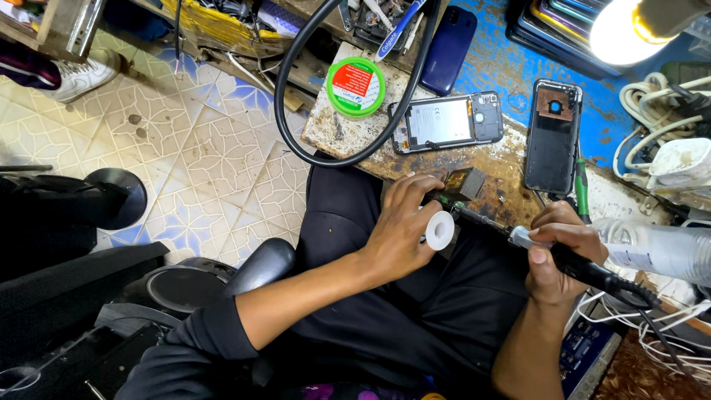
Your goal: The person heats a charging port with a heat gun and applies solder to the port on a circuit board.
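At the bench (511,159) edge, centre frame, a small part (464,183) is being soldered: left hand (400,230) pinching a white spool (440,230), right hand (561,252) gripping the soldering iron (570,263), whose tip is judged to need steady contact next.

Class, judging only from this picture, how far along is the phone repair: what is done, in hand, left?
Done: the opened phone lies with its insides exposed, and its back cover lies apart beside it. In hand: the right hand holds a soldering iron towards a small part steadied by the left hand, which also holds a white spool. Left: the phone is still uncovered.
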